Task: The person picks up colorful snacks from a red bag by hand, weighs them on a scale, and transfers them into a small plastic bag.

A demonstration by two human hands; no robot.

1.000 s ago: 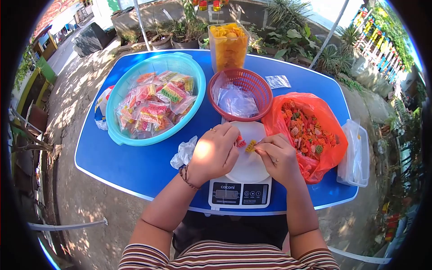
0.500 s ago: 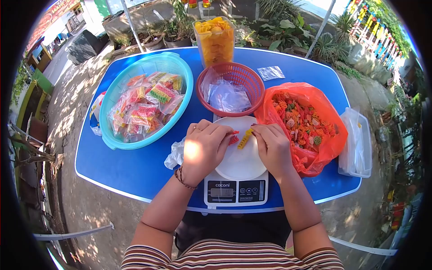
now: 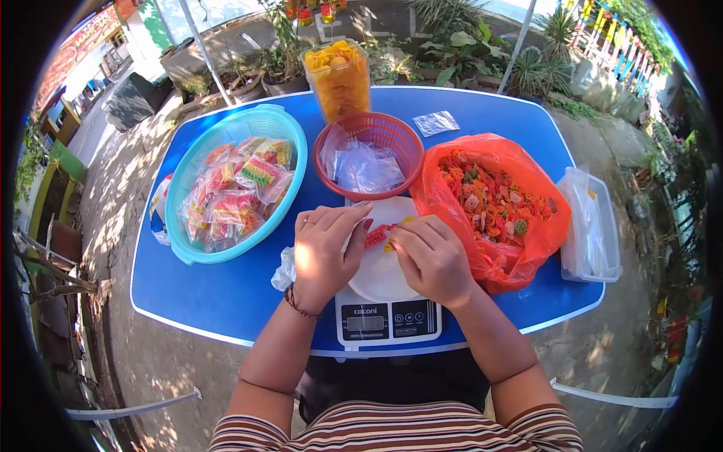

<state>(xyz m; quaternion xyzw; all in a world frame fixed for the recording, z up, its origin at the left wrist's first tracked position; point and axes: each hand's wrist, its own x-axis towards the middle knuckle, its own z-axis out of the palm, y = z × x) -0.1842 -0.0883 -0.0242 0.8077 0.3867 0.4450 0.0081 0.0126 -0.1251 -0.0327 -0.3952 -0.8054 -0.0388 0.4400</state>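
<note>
Over a white round plate (image 3: 376, 279) on a digital kitchen scale (image 3: 389, 322), both hands are close together. My left hand (image 3: 325, 245) has its fingers bent, with a red spiral piece (image 3: 379, 235) at its fingertips. My right hand (image 3: 433, 256) pinches a yellow piece (image 3: 392, 245), which its fingers partly cover. The red and yellow pieces lie side by side between the hands. Just beyond the plate is a red basket (image 3: 413, 139) of small clear bags (image 3: 369, 173). An orange plastic bag (image 3: 553, 218) of colourful pieces (image 3: 489, 196) is right of my right hand.
A turquoise basket (image 3: 300, 143) with several filled packets (image 3: 233, 188) stands on the blue table (image 3: 218, 301) at left. A clear container of yellow pieces (image 3: 339, 79) is at the back. At right sits a clear box of bags (image 3: 591, 226); crumpled white plastic (image 3: 284, 270) lies by my left hand.
The view has shifted slightly. My right hand has moved left over the plate, closer to my left hand, and the red and yellow pieces are now nearly together.
</note>
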